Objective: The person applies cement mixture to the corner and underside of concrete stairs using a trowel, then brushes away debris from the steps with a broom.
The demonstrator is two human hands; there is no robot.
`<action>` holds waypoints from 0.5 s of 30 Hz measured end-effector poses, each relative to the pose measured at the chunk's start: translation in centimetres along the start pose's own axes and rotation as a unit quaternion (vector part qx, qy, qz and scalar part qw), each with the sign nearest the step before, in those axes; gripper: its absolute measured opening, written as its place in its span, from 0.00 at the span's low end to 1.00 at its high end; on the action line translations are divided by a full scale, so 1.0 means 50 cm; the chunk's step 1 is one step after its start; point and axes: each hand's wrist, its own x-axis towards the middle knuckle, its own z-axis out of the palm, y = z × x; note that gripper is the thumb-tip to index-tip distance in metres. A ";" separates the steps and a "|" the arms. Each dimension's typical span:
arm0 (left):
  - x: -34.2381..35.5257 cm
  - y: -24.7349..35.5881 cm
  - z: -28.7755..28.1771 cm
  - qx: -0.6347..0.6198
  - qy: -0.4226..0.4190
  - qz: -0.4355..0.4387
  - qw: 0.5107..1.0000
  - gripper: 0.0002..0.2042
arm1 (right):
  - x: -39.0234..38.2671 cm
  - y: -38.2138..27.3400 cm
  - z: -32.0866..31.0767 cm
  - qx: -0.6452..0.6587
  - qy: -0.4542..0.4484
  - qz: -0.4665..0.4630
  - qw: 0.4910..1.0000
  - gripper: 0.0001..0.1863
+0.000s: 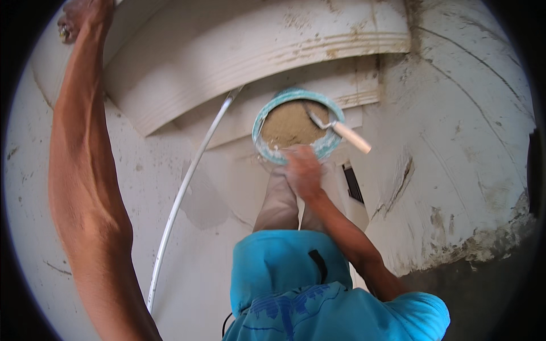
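A teal bucket point(263, 109), its rim smeared with white, holds a brown, sandy-looking mix point(293, 124). Across its right rim lies a trowel point(351, 137) with a pale wooden handle, the blade partly sunk in the mix. My right hand point(304, 172), blurred by motion, is closed at the bucket's near rim, in front of my legs. My left arm reaches far up to the upper left, where my left hand point(85, 21) is cut by the picture's edge. Its fingers look curled against a pale edge; what they grip is hidden.
Pale curved stair steps point(256, 62) with grooved edges and brown stains lie ahead. A thin white pole point(185, 187) slants along the left. Scraped, cracked plaster wall point(455, 153) rises at the right, and a dark slot point(352, 183) shows near my legs.
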 end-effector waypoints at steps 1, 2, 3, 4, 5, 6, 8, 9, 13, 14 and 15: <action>-0.003 0.010 0.021 -0.009 -0.003 0.008 1.000 0.43 | 0.026 0.033 -0.051 -0.079 0.057 0.019 0.995 0.22; 0.031 -0.053 0.003 -0.148 -0.016 0.050 0.988 0.50 | 0.043 0.062 -0.102 -0.142 0.107 0.018 0.984 0.28; 0.013 -0.030 0.007 -0.172 0.004 0.049 0.984 0.50 | 0.051 0.104 -0.132 -0.203 0.128 0.037 0.970 0.29; 0.011 -0.019 0.015 -0.182 -0.012 0.053 0.982 0.49 | 0.050 0.142 -0.150 -0.257 0.148 0.055 0.954 0.30; 0.013 -0.016 0.028 -0.188 -0.029 0.058 0.980 0.48 | 0.044 0.172 -0.158 -0.266 0.112 0.083 0.954 0.27; 0.014 -0.012 0.033 -0.192 -0.044 0.063 0.978 0.47 | 0.034 0.198 -0.158 -0.272 0.075 0.108 0.953 0.24; 0.006 -0.007 0.027 -0.164 -0.001 0.058 0.985 0.48 | 0.030 0.216 -0.147 -0.278 0.024 0.125 0.952 0.20; 0.007 -0.006 0.021 -0.147 0.020 0.054 0.987 0.48 | 0.032 0.217 -0.138 -0.280 0.012 0.117 0.953 0.18; -0.001 0.003 0.009 -0.206 -0.013 0.052 0.977 0.49 | 0.030 0.260 -0.103 -0.300 0.010 0.116 0.947 0.14; 0.002 -0.005 0.010 -0.198 -0.012 0.052 0.979 0.49 | 0.026 0.252 -0.108 -0.291 0.000 0.108 0.951 0.13; 0.005 -0.007 0.013 -0.193 -0.011 0.051 0.980 0.48 | 0.025 0.227 -0.130 -0.284 -0.009 0.101 0.953 0.12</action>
